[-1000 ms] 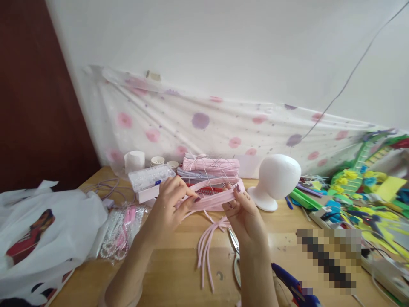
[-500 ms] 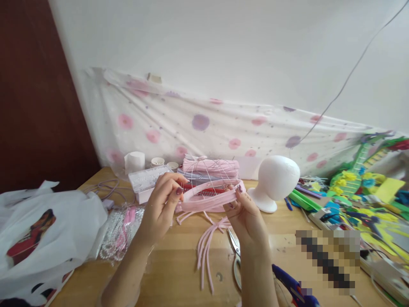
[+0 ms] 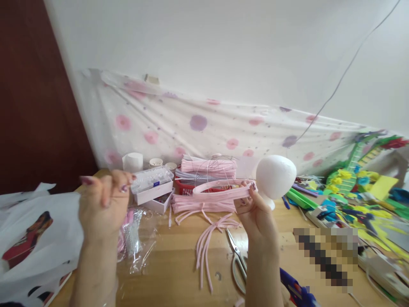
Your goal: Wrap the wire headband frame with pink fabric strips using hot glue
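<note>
My right hand [image 3: 257, 215] pinches one end of a pink fuzzy loop [image 3: 220, 192], which looks like a flat hoop made of pipe cleaners laid side by side. Thin wires curve above the loop. Apart from it, at the left, my left hand [image 3: 104, 204] is raised with its fingers loosely bent and apart; no object shows in it, though it is slightly blurred. Beneath the loop lie a bundle of pink pipe cleaners [image 3: 185, 204] and several loose pink strands [image 3: 204, 251]. Scissors [image 3: 238, 260] rest by my right wrist.
Behind stand a white foam head [image 3: 276, 175], white boxes [image 3: 151, 185], a red basket [image 3: 185, 188] and small cups [image 3: 156, 163]. A white plastic bag [image 3: 38, 230] lies left. At right are a blue glue gun [image 3: 295, 288], a power strip [image 3: 373, 260] and colourful scraps [image 3: 380, 221].
My left hand has come off the pink loop and moved left, above the plastic packets. My right hand still holds the loop and has shifted slightly right.
</note>
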`<state>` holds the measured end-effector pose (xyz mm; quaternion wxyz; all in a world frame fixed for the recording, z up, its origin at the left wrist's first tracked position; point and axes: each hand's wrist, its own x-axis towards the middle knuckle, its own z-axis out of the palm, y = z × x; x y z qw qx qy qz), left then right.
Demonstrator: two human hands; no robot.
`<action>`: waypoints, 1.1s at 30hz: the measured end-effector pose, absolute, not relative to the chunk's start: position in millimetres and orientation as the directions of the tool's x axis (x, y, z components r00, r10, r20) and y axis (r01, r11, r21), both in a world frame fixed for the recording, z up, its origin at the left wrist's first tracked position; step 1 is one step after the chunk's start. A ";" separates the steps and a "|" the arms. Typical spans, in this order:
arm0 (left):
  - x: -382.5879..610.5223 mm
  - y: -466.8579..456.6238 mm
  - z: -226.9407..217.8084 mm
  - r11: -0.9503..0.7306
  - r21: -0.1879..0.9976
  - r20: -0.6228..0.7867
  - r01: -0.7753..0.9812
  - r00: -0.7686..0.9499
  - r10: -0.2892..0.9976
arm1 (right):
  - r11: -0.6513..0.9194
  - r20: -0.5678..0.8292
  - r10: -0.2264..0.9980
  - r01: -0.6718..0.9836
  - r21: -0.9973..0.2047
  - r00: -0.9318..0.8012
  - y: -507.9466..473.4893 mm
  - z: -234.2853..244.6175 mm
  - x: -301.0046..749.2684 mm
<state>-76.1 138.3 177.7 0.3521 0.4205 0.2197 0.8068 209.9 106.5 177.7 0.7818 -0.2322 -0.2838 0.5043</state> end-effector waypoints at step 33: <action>-28.3 119.0 167.5 -0.782 0.572 0.722 0.247 0.300 0.623 | 0.093 0.109 0.994 -0.469 -0.878 -0.007 94.2 183.2 192.3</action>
